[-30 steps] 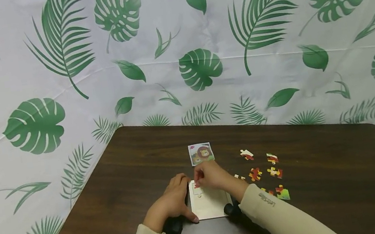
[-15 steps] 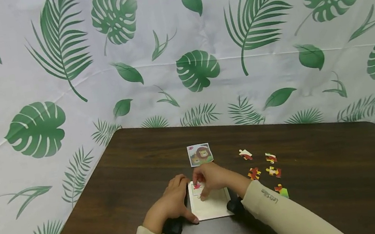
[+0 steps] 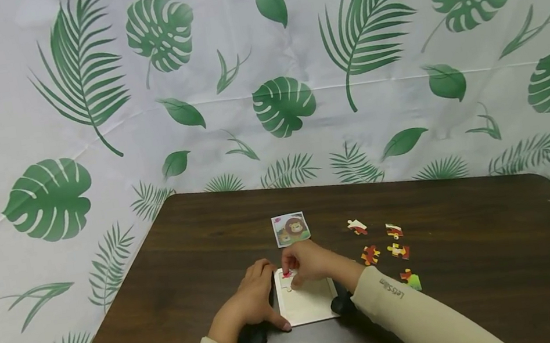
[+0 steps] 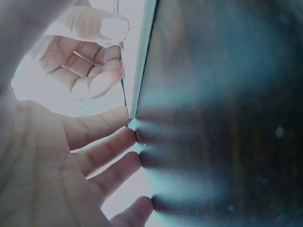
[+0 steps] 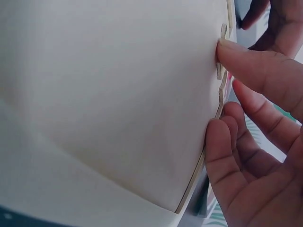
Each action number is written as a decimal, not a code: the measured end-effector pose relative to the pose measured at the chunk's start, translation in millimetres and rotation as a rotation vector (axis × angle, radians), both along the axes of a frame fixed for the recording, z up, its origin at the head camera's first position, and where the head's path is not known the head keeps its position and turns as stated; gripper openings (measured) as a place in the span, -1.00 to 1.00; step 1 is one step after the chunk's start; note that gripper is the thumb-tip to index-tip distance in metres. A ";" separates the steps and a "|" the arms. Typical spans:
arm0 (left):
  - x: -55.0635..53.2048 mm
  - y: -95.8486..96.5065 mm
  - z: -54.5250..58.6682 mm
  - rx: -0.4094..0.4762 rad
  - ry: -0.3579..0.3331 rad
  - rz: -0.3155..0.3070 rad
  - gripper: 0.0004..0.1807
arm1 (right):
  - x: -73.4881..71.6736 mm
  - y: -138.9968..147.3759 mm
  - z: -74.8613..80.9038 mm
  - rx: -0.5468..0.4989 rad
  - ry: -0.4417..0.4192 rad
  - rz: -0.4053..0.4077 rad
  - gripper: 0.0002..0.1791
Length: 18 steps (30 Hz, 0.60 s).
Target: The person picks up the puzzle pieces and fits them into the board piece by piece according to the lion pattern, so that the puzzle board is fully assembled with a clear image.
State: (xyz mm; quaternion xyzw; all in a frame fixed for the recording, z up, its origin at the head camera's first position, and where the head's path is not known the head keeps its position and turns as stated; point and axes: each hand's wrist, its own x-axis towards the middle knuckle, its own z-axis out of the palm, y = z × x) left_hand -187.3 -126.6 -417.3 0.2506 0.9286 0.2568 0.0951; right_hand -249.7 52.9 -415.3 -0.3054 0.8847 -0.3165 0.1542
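A pale puzzle tray (image 3: 315, 306) lies flat on the dark table. In its upper left corner sits a puzzle piece (image 3: 286, 282), white with a pink-red patch. My right hand (image 3: 311, 261) reaches across from the right and pinches this piece at its edge; the right wrist view shows the thumb (image 5: 241, 54) on the piece's rim. My left hand (image 3: 250, 298) steadies the tray's left side, thumb near the lower left corner. In the left wrist view its extended fingers (image 4: 102, 149) touch the table, and the index fingertip meets the tray's corner.
Behind the tray lies a picture card (image 3: 291, 229) with a lion. Several loose puzzle pieces (image 3: 371, 254) are scattered to the right, partly hidden by the right forearm. A leaf-print cloth (image 3: 225, 114) hangs behind the table.
The right thumb has come down onto the piece, and the piece lies flatter in the tray's corner. My left hand keeps its place. The head view has shifted slightly.
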 end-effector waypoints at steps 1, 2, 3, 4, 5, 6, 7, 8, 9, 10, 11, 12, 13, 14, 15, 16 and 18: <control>0.4 0.1 0.2 0.003 -0.003 0.001 0.14 | 0.3 -0.1 0.1 0.001 0.000 -0.004 -0.72; 0.6 0.1 0.3 0.006 -0.004 0.001 0.14 | 0.4 -0.2 -0.1 0.002 0.001 -0.008 -0.72; 0.8 0.2 0.5 0.009 -0.005 0.001 0.13 | 0.6 -0.3 -0.2 0.004 0.001 -0.012 -0.72; 0.9 0.3 0.6 0.013 -0.008 0.001 0.14 | 0.8 -0.3 -0.2 0.003 0.001 -0.014 -0.72; 1.1 0.3 0.9 0.014 -0.008 0.001 0.14 | 0.9 -0.3 -0.3 0.002 0.000 -0.015 -0.72; 1.2 0.3 1.1 0.017 -0.011 0.001 0.14 | 1.1 -0.2 -0.3 0.002 0.001 -0.017 -0.72; 1.2 0.3 1.4 0.018 -0.014 0.001 0.14 | 1.3 -0.2 -0.2 0.000 0.002 -0.017 -0.72; 1.1 0.4 1.6 0.019 -0.015 0.001 0.14 | 1.6 -0.2 -0.3 -0.002 0.003 -0.018 -0.73; 1.1 0.4 1.8 0.020 -0.016 0.001 0.14 | 1.9 -0.2 -0.2 -0.001 0.005 -0.018 -0.73; 1.0 0.5 1.9 0.020 -0.017 0.002 0.15 | 2.4 -0.2 -0.1 0.000 0.007 -0.018 -0.73; 1.0 0.4 1.9 0.019 -0.018 0.002 0.15 | 2.8 -0.2 -0.2 0.002 0.010 -0.018 -0.74; 0.8 0.4 1.8 0.020 -0.019 0.002 0.15 | 3.4 -0.1 0.0 0.003 0.012 -0.018 -0.75; 0.8 0.4 1.9 0.019 -0.020 0.003 0.15 | 3.9 -0.1 -0.1 0.002 0.014 -0.015 -0.76; 0.8 0.3 1.8 0.018 -0.020 0.003 0.15 | 4.3 -0.1 -0.3 0.002 0.016 -0.012 -0.77; 0.9 0.2 1.7 0.019 -0.021 0.004 0.15 | 4.7 0.0 -0.5 0.001 0.016 -0.011 -0.77; 0.9 0.2 1.6 0.017 -0.022 0.004 0.15 | 5.0 0.1 -0.5 -0.003 0.015 -0.009 -0.78; 1.1 0.2 1.3 0.017 -0.024 0.003 0.15 | 5.6 0.2 -1.0 -0.009 0.009 -0.010 -0.79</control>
